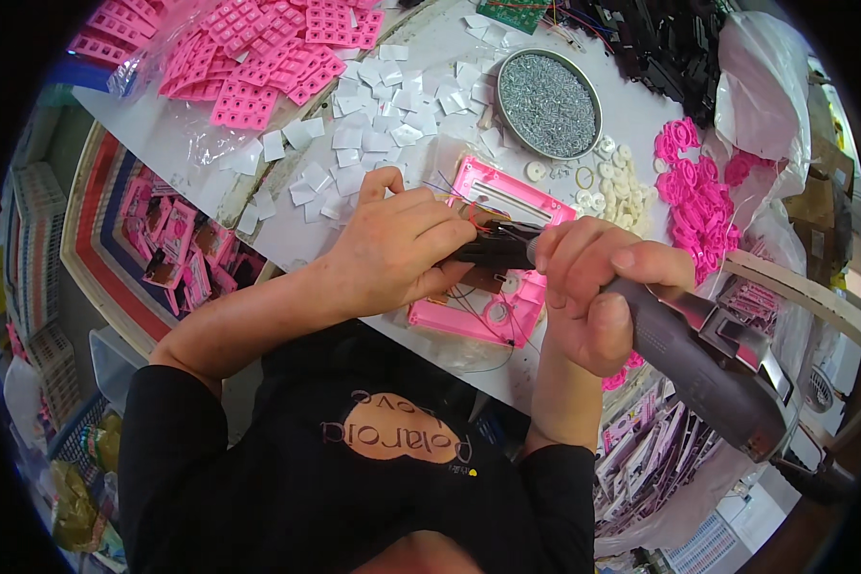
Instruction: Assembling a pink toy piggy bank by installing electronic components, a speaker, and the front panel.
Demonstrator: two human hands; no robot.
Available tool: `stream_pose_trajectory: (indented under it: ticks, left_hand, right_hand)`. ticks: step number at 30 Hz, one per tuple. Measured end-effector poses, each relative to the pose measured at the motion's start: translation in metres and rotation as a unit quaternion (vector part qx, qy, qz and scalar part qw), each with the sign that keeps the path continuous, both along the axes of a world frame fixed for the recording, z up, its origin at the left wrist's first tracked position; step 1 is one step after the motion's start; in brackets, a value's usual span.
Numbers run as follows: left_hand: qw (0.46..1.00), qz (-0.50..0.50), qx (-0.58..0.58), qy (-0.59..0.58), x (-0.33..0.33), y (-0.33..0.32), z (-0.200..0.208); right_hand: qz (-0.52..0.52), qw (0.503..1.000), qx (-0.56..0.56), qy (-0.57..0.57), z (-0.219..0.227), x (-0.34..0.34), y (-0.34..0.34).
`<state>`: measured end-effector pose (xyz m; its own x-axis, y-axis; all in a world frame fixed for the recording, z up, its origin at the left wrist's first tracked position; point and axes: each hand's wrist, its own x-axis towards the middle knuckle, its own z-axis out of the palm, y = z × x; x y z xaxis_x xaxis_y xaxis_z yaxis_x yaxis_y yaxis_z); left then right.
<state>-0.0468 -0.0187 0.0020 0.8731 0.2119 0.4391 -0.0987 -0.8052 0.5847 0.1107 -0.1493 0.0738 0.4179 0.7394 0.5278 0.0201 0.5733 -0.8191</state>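
A pink plastic housing (459, 320) lies on the table before me, with thin coloured wires and brown and black parts inside it. My left hand (392, 239) grips a black plastic part (493, 251) over the housing, thumb and fingers closed around its left end. In my right hand (598, 277) is a grey electric screwdriver (708, 368), held near its front end. Its tip points left at the black part; the fingers and the part hide where the tip meets it.
A round metal bowl (599, 113) of small screws stands behind the housing. White paper squares (364, 134), pink keypads (249, 86), white round parts (627, 191), pink loops (694, 201) and black parts (655, 48) surround it. A bin (91, 244) of pink pieces stands left.
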Motion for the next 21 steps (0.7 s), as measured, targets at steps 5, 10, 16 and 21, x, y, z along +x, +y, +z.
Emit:
stream_pose_trajectory:
  ticks: [5, 10, 16, 21]
  left_hand:
    - [1.0, -0.004, -0.004, -0.004, 0.0, 0.0, -0.003]
    - [0.999, -0.01, -0.038, 0.007, 0.001, -0.001, -0.004]
    - [0.999, -0.032, -0.028, 0.001, 0.004, 0.002, -0.007]
    - [0.999, -0.046, -0.016, 0.018, 0.002, 0.006, -0.006]
  right_hand:
    - [-0.014, 1.0, -0.01, -0.008, -0.003, -0.004, 0.003]
    - [-0.002, 0.999, -0.012, -0.031, -0.003, -0.002, 0.006]
    - [0.003, 0.999, -0.016, -0.047, -0.002, -0.002, 0.008]
    - [0.003, 0.997, -0.019, -0.073, -0.002, -0.002, 0.014]
